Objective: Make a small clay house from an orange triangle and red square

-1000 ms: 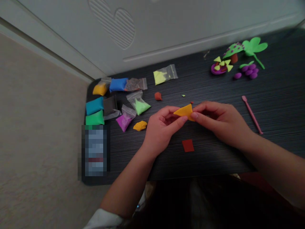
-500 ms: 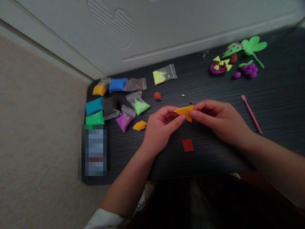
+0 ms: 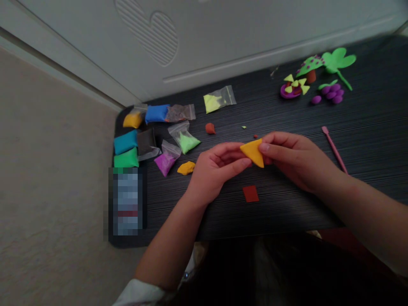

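Observation:
A flat triangular piece of yellow modelling clay (image 3: 253,152) is held above the dark table. My right hand (image 3: 291,157) pinches its right edge, with the thumb on the near face. My left hand (image 3: 218,168) has its fingers curled at the left corner and its thumb by the lower edge. Below the hands lies a red clay square (image 3: 250,194). A yellow clay lump (image 3: 186,168) rests beside my left hand, and a brown-red lump (image 3: 210,128) lies farther back. Tiny red (image 3: 255,136) and green (image 3: 244,127) crumbs sit beyond the fingers.
Bagged clay, including purple (image 3: 165,161), light green (image 3: 188,142), pale yellow (image 3: 213,103) and blue (image 3: 157,113), covers the left side. A pink modelling tool (image 3: 334,148) lies right. Clay grapes (image 3: 333,92), a purple dish (image 3: 289,92) and a green flower (image 3: 338,60) stand at back right.
The yellow clay piece has turned so its broad face shows more, and it has shifted slightly right with my right hand. My left fingers are less closely wrapped round it.

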`<state>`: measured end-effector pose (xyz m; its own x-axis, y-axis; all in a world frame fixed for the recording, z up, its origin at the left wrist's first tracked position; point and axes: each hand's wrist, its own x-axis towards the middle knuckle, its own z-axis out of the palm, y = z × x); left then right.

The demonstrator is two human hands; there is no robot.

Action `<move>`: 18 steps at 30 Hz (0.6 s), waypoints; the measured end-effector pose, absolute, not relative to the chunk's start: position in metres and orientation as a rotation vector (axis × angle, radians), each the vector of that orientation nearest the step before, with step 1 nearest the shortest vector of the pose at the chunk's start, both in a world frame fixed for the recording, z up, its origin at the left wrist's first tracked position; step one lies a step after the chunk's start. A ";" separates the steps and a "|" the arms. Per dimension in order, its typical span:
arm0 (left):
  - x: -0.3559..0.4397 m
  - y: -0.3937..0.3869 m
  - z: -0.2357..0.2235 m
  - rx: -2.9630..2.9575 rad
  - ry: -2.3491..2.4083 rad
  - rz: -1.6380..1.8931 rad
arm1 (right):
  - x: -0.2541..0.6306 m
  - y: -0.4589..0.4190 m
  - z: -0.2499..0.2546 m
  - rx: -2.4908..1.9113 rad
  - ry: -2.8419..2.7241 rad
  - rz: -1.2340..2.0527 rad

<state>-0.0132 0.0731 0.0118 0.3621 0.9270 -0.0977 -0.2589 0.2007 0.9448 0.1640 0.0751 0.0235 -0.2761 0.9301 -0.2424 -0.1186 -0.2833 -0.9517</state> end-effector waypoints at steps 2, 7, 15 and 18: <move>-0.013 0.072 0.014 1.071 0.826 1.009 | 0.164 0.075 0.024 -1.124 -1.087 1.743; -0.013 0.071 0.017 1.232 0.873 1.077 | 0.164 0.075 0.027 -1.086 -1.007 1.888; -0.012 0.073 0.015 1.222 0.938 1.122 | 0.160 0.074 0.025 -1.099 -1.128 1.829; -0.011 0.074 0.011 1.153 0.964 1.139 | 0.159 0.072 0.027 -1.177 -1.321 1.552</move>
